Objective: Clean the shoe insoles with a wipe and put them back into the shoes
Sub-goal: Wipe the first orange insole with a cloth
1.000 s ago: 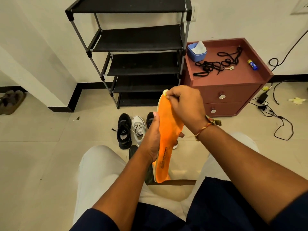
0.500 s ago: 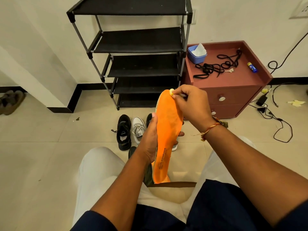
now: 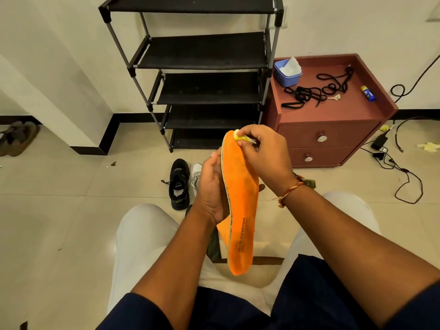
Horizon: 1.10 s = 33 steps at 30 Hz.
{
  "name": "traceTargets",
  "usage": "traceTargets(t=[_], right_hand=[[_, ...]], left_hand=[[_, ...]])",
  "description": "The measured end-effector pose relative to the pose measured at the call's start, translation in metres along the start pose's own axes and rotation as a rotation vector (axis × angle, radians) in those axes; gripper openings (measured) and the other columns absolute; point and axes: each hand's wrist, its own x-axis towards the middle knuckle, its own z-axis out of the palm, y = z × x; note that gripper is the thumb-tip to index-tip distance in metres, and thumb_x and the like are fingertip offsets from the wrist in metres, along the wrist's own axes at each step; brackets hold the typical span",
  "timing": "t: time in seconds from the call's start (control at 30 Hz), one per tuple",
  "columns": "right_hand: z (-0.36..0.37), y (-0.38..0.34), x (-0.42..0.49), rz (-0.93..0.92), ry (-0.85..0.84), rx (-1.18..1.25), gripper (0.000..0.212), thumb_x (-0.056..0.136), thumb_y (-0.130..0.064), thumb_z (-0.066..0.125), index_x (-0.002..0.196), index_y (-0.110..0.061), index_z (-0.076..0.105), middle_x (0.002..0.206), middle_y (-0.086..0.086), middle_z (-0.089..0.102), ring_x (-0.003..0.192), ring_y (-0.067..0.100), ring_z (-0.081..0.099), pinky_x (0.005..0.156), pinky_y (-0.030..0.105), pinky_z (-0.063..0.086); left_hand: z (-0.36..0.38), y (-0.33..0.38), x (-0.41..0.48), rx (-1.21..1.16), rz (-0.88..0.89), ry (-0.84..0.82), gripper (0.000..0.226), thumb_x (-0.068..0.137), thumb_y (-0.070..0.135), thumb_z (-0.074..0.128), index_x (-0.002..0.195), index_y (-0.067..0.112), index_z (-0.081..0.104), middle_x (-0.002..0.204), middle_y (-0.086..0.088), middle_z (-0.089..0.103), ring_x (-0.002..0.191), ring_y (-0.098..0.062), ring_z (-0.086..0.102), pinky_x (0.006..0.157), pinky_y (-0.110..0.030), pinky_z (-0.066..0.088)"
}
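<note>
A pale tiled floor (image 3: 59, 186) fills most of the head view, seen from above by a seated person. A tall black shoe rack (image 3: 204, 53) with fabric shelves stands against the far wall. Just beside it, on its right, is a low maroon table (image 3: 352, 115) with two drawers. The person's legs, in white trousers (image 3: 142, 234), spread out at the bottom of the view.

Between the knees, an orange insole (image 3: 240, 191) is held up off the floor, its toe end pointing away and its heel end toward the lap, with dark print near the heel. The left hand (image 3: 209, 191) grips the insole from the left edge around its middle, with its fingers curled behind it. The right hand (image 3: 262, 153), with a thread band at the wrist, has its fingers bunched, pinching a small crumpled wipe (image 3: 239, 137) against the toe end of the insole.

On the floor beyond the hands, a black shoe (image 3: 179, 184) lies beside a white shoe (image 3: 196, 173), which is partly hidden by the left hand. A pair of brown sandals (image 3: 16, 138) lies at the far left. Black cables (image 3: 404, 177) trail across the floor on the right.

On the table top sit a blue tub (image 3: 287, 75) with white sheets sticking out, a tangle of black laces (image 3: 316, 91), a small blue and yellow tube (image 3: 367, 92) and a key (image 3: 334, 98).
</note>
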Motion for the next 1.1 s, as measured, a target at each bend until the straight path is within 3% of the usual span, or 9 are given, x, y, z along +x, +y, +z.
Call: traceTargets(t=[0.07,0.17,0.33,0.47,0.53,0.67,0.87,0.97,1.1], right_hand=[[0.004,-0.002,-0.005,-0.087,-0.017,-0.038,0.019,0.096,-0.02,0.063,0.114,-0.02,0.07,0.113,-0.005,0.068,0.105,0.007,0.06,0.092,0.021,0.05],[0.011,-0.005,-0.013,-0.237,-0.067,-0.123,0.02,0.096,-0.018,0.061,0.112,-0.015,0.072,0.111,-0.001,0.07,0.106,0.012,0.062,0.095,0.03,0.05],[0.021,-0.018,-0.023,-0.329,-0.128,-0.22,0.024,0.096,-0.021,0.056,0.108,-0.013,0.075,0.108,0.003,0.073,0.103,0.019,0.064,0.094,0.034,0.049],[0.029,-0.028,-0.032,-0.243,-0.256,-0.193,0.025,0.096,-0.019,0.053,0.109,-0.016,0.075,0.104,0.005,0.07,0.098,0.023,0.062,0.088,0.039,0.05],[0.023,-0.032,-0.029,-0.308,-0.263,-0.242,0.026,0.095,-0.019,0.053,0.104,-0.013,0.076,0.102,0.006,0.072,0.098,0.024,0.064,0.089,0.037,0.049],[0.015,-0.036,-0.009,-0.297,-0.217,-0.32,0.05,0.093,-0.039,0.035,0.094,-0.011,0.076,0.095,0.006,0.072,0.091,0.023,0.065,0.087,0.036,0.047],[0.034,-0.044,-0.034,-0.252,-0.25,-0.202,0.023,0.092,-0.024,0.056,0.1,-0.019,0.077,0.096,0.0,0.073,0.092,0.018,0.066,0.082,0.039,0.053],[0.031,-0.034,-0.039,-0.346,-0.305,-0.281,0.022,0.092,-0.022,0.056,0.099,-0.016,0.075,0.097,0.004,0.073,0.092,0.023,0.065,0.079,0.037,0.052],[0.026,-0.025,-0.028,-0.284,-0.243,-0.373,0.036,0.095,-0.033,0.043,0.096,-0.016,0.074,0.095,0.005,0.07,0.088,0.025,0.063,0.078,0.041,0.052]], left_hand=[[-0.004,0.001,0.003,-0.053,0.025,0.001,0.067,0.101,0.065,0.026,0.128,0.017,0.063,0.11,-0.013,0.072,0.107,-0.03,0.068,0.091,-0.051,0.056],[-0.01,0.002,0.008,-0.124,0.022,-0.006,0.08,0.097,0.072,0.027,0.137,0.012,0.06,0.133,-0.025,0.061,0.13,-0.04,0.055,0.114,-0.057,0.038],[-0.01,0.005,0.011,-0.148,0.001,0.048,0.087,0.093,0.078,0.021,0.134,0.015,0.064,0.134,-0.021,0.063,0.126,-0.036,0.06,0.109,-0.051,0.045],[-0.011,0.009,0.014,-0.216,0.06,0.087,0.082,0.095,0.075,0.01,0.13,0.025,0.064,0.131,-0.008,0.068,0.124,-0.027,0.063,0.112,-0.049,0.042],[-0.014,0.009,0.014,-0.223,0.074,0.088,0.079,0.095,0.075,0.014,0.14,0.023,0.054,0.133,-0.011,0.066,0.125,-0.03,0.062,0.111,-0.051,0.043],[-0.011,0.006,0.011,-0.16,0.018,0.058,0.086,0.093,0.077,0.02,0.139,0.015,0.059,0.129,-0.02,0.066,0.122,-0.035,0.063,0.102,-0.05,0.05],[-0.02,0.012,0.015,-0.161,0.124,0.127,0.076,0.097,0.073,0.012,0.139,0.026,0.055,0.133,-0.011,0.066,0.123,-0.029,0.064,0.105,-0.051,0.048],[-0.023,0.017,0.015,-0.161,0.142,0.122,0.075,0.097,0.072,0.013,0.141,0.024,0.051,0.131,-0.011,0.067,0.121,-0.032,0.064,0.106,-0.055,0.047],[-0.021,0.016,0.015,-0.145,0.169,0.122,0.067,0.101,0.065,0.022,0.143,0.019,0.047,0.133,-0.012,0.066,0.123,-0.033,0.063,0.109,-0.058,0.044]])
